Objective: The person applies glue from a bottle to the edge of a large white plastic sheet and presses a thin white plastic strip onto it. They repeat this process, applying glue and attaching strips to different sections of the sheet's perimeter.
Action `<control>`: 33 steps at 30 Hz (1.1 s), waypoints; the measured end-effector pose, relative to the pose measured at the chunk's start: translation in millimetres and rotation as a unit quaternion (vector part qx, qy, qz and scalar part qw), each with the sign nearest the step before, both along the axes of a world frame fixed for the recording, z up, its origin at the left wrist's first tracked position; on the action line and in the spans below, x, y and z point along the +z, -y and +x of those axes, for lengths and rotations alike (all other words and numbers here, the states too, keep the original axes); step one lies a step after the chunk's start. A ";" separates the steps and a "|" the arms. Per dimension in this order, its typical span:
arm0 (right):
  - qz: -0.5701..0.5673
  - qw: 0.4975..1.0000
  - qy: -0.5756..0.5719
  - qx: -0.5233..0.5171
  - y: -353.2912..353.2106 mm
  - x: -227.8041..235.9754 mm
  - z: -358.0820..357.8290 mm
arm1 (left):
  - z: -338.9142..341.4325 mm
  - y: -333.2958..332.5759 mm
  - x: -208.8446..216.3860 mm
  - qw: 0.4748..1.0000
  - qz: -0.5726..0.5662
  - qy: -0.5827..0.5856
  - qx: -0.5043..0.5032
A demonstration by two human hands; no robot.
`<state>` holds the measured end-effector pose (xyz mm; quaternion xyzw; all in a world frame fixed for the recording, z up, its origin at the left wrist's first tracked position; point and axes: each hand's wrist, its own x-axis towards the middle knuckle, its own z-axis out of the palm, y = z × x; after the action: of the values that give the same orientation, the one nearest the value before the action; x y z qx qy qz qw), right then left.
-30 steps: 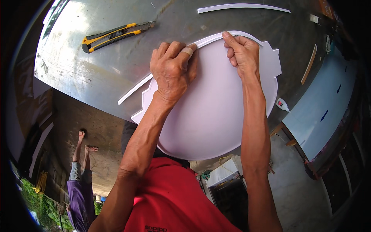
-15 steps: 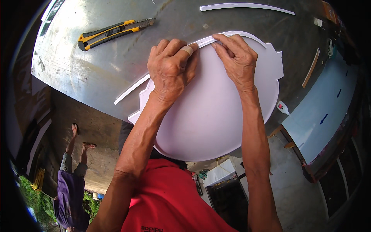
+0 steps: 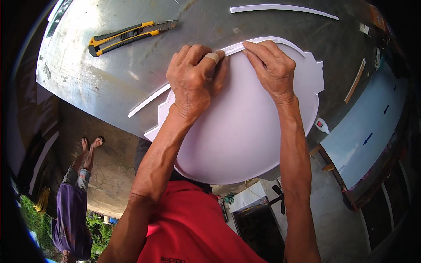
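A rounded white board (image 3: pixel 237 127) with stepped notches at its sides lies at the table's near edge. Along its far rim runs a narrow white strip (image 3: pixel 234 48), whose left end sticks out past the board over the metal. My left hand (image 3: pixel 193 81), a tan band round one finger, is closed on the strip at the board's upper left. A short way to the right, my right hand (image 3: pixel 272 70) pinches the strip between thumb and forefinger against the rim. The fingertips of my left hand are partly hidden.
A yellow and black utility knife (image 3: pixel 127 38) lies at the far left of the metal table (image 3: pixel 87 79), its blade out. Another white strip (image 3: pixel 285 8) lies at the back. A small white bottle (image 3: pixel 322 126) is right of the board. A person (image 3: pixel 72 210) stands at lower left.
My right hand has shifted slightly to the right along the strip. My left hand stays nearly in place. The person at lower left has moved their feet closer together.
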<state>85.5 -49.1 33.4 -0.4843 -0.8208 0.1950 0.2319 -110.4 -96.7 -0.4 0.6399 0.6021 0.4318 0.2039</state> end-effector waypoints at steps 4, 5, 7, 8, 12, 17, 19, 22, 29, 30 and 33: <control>-0.002 1.000 0.006 -0.001 0.7 -0.7 -0.9 | 3.0 -0.4 3.3 1.000 -0.017 0.014 0.018; -0.001 1.000 0.008 -0.001 0.6 -0.6 -1.0 | 3.8 -0.3 3.6 0.999 -0.018 0.017 0.024; 0.001 1.000 0.014 -0.003 0.4 0.0 -1.5 | 6.1 1.4 1.8 0.999 -0.020 0.023 0.030; 0.003 1.000 0.012 0.001 0.1 -0.4 -1.7 | 6.4 1.2 1.2 0.999 -0.020 0.025 0.034; 0.007 1.000 0.008 0.009 -0.3 -2.7 -0.2 | 7.1 1.0 2.0 0.999 -0.023 0.026 0.036; 0.000 1.000 0.017 0.002 -1.0 -0.3 -1.4 | 9.1 2.8 2.5 0.998 -0.028 0.036 0.048; 0.001 1.000 0.017 0.005 -1.4 -0.3 -1.3 | 9.6 3.0 2.2 0.998 -0.028 0.039 0.050; 0.002 1.000 0.020 0.005 -1.2 -1.6 0.0 | 11.0 3.9 2.4 0.997 -0.032 0.039 0.056; 0.000 1.000 0.018 0.006 -1.1 -0.9 -0.3 | 15.3 4.9 2.2 0.996 -0.035 0.037 0.076; 0.001 1.000 0.016 0.008 -1.2 -1.7 -0.1 | 14.8 4.7 1.7 0.996 -0.032 0.034 0.072; -0.012 1.000 0.015 0.017 -2.8 -1.3 0.4 | 12.7 5.1 1.4 0.997 -0.030 0.035 0.064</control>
<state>85.9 -46.2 32.1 -0.4759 -0.8299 0.2017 0.2099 -97.7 -101.8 1.1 0.5779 0.6471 0.4479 0.2158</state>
